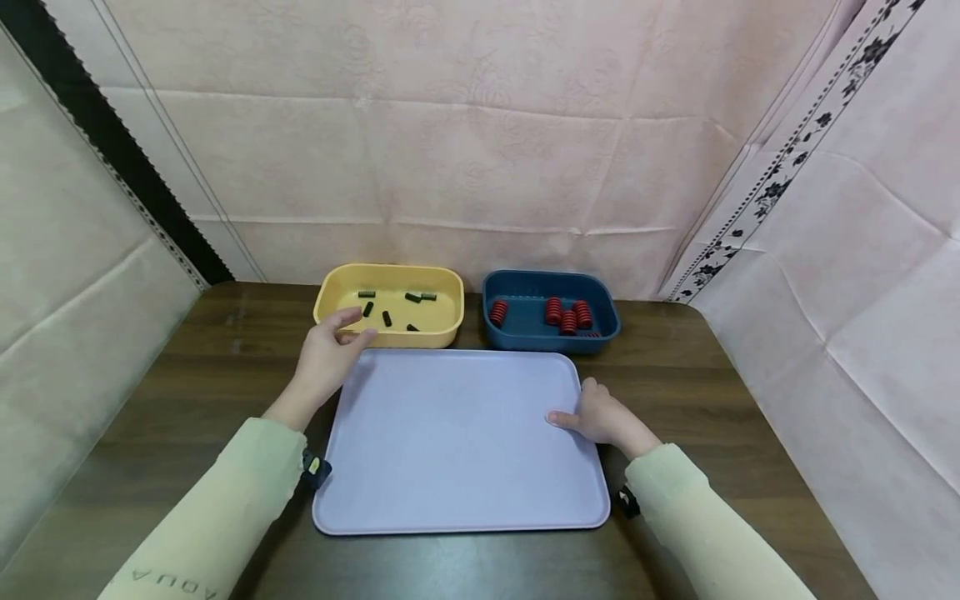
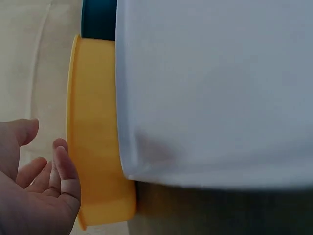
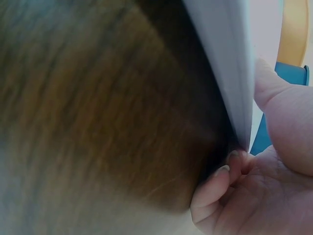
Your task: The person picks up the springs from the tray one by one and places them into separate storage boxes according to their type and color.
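A pale lavender tray [image 1: 457,442] lies on the wooden table. My right hand [image 1: 603,417] grips its right edge, thumb on the tray's upper face and fingers curled at the rim, as the right wrist view shows. Over the near left corner of the yellow bin [image 1: 450,339] is my left hand [image 1: 330,354], its fingers loosely bent and nothing between them. Several small dark green springs [image 1: 412,297] are scattered inside that bin. To its right stands a blue bin [image 1: 517,342] holding several thicker red coil springs [image 1: 568,322].
Both bins stand side by side at the back of the table [image 1: 247,342], just behind the tray. Pinkish cloth [image 1: 465,167] hangs behind them, and white cloth panels [image 1: 862,292] flank the table.
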`<move>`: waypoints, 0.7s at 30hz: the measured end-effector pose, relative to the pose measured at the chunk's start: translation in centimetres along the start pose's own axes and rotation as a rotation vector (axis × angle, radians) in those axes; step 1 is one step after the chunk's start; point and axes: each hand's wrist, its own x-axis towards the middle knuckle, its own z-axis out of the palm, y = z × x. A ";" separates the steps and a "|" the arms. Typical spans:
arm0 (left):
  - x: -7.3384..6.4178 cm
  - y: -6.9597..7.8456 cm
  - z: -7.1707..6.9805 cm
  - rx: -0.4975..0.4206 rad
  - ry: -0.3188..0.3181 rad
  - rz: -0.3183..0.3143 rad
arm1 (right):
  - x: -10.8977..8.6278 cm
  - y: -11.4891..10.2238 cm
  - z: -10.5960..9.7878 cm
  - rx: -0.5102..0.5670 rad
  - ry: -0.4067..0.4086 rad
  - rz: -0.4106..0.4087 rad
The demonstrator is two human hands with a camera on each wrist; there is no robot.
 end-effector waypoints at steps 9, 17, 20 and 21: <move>-4.1 1.0 1.3 0.132 -0.080 0.118 | -0.2 1.4 0.3 0.013 0.006 -0.008; -6.8 0.8 1.3 0.208 -0.130 0.119 | -0.6 1.9 1.9 0.057 0.066 -0.016; -7.6 0.7 1.5 0.235 -0.166 0.128 | -1.6 1.3 2.2 0.043 0.176 -0.037; -7.9 0.8 1.6 0.245 -0.175 0.137 | -2.0 1.0 2.3 0.029 0.236 -0.064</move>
